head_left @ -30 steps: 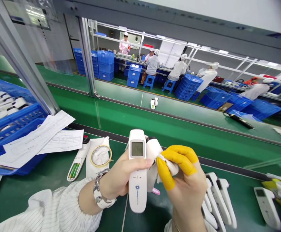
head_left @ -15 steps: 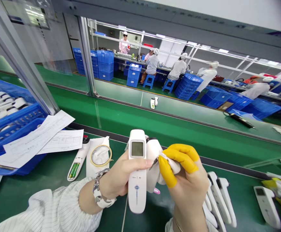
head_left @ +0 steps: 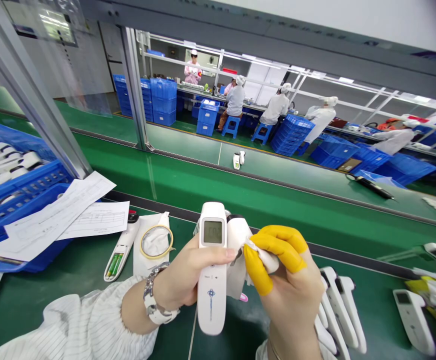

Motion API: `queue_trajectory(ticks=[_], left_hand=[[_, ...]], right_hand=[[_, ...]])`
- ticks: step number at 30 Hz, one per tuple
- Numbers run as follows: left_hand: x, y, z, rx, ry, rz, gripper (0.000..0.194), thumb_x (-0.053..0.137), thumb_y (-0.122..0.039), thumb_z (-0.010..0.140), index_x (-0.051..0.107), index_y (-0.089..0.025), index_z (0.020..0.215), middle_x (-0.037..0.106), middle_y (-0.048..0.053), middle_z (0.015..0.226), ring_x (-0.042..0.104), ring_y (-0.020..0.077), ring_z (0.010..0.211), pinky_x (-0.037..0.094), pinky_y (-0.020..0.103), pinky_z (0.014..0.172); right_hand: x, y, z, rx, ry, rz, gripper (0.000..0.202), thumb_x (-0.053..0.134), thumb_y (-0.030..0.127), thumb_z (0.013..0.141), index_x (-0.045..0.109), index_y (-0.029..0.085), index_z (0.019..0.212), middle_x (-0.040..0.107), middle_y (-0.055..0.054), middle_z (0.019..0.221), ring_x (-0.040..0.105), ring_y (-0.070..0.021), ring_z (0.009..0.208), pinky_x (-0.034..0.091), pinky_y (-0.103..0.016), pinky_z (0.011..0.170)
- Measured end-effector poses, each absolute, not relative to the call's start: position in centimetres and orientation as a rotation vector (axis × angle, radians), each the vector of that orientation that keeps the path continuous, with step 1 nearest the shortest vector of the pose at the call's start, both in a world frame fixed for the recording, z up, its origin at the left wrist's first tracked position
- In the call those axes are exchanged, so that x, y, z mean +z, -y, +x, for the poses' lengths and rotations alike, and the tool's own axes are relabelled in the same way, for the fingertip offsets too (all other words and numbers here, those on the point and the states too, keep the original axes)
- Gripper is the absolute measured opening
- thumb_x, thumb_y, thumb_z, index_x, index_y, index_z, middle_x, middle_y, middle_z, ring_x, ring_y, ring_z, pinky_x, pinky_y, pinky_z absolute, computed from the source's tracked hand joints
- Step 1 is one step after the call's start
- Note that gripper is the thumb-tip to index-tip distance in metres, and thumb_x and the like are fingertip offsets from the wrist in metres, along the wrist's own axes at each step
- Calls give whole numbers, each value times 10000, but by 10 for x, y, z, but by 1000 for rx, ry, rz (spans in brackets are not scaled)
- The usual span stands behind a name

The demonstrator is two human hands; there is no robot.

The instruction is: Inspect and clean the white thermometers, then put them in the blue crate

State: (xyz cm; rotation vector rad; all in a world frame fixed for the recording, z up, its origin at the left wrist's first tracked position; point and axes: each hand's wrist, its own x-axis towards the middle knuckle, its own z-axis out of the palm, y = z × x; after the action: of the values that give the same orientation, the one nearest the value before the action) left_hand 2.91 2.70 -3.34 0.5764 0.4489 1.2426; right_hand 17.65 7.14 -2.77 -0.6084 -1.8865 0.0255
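My left hand, with a watch at the wrist, is closed round a white infrared thermometer held upright, its grey display facing me with faint characters. Just right of it is a white rounded part with a dark rim; whether it belongs to a second thermometer I cannot tell. Yellow finger cots cover several fingertips of my right hand. Those fingers pinch a crumpled white cloth against the rounded part. A small pink-edged item shows partly below the cloth.
Left lie a thermometer with exposed green batteries, a tape ring, paper sheets and a blue crate of thermometers. Several thermometers lie at right. Beyond the green ledge, a screwdriver-like tool rests; people work behind.
Faint characters now show on the thermometer's display, which looked blank before. My right hand and the cloth have shifted very slightly left; both hands keep their hold.
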Motion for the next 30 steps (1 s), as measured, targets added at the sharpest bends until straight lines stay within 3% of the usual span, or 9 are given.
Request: queue_trajectory(ticks=[7, 11, 20, 25, 30], left_hand=[[-35, -27, 28, 1227, -483, 542, 243, 696, -207, 714, 677, -152, 950, 698, 67, 768, 666, 191, 654, 573, 298, 574], [-36, -28, 28, 1231, -471, 534, 221, 694, -186, 719, 679, -158, 938, 703, 55, 783, 672, 173, 687, 565, 259, 614], [-37, -28, 28, 1227, -484, 538, 251, 693, -199, 725, 657, -170, 972, 700, 48, 788, 675, 179, 699, 556, 264, 626], [-38, -28, 27, 1216, -499, 558, 290, 701, -226, 710, 646, -156, 986, 690, 63, 790, 665, 202, 683, 561, 331, 622], [-37, -27, 28, 1240, -506, 558, 259, 686, -209, 719, 657, -160, 972, 684, 50, 753, 655, 184, 671, 538, 300, 641]], right_hand=[[-28, -72, 175, 47, 1878, -590, 183, 677, 87, 758, 590, 180, 889, 566, -23, 886, 551, -150, 815, 467, -362, 742], [-28, -72, 174, 33, 1901, -595, 182, 687, 108, 756, 591, 178, 893, 568, -26, 899, 550, -150, 819, 471, -357, 744], [-27, -73, 175, -24, 1910, -577, 170, 674, 107, 764, 584, 177, 890, 574, -26, 884, 559, -150, 798, 472, -366, 748], [-27, -74, 176, 0, 1888, -607, 166, 669, 106, 765, 587, 191, 881, 571, -18, 872, 558, -154, 791, 472, -375, 751], [-27, -72, 174, -2, 1907, -616, 180, 669, 123, 766, 587, 209, 901, 574, -22, 889, 564, -167, 801, 476, -366, 730]])
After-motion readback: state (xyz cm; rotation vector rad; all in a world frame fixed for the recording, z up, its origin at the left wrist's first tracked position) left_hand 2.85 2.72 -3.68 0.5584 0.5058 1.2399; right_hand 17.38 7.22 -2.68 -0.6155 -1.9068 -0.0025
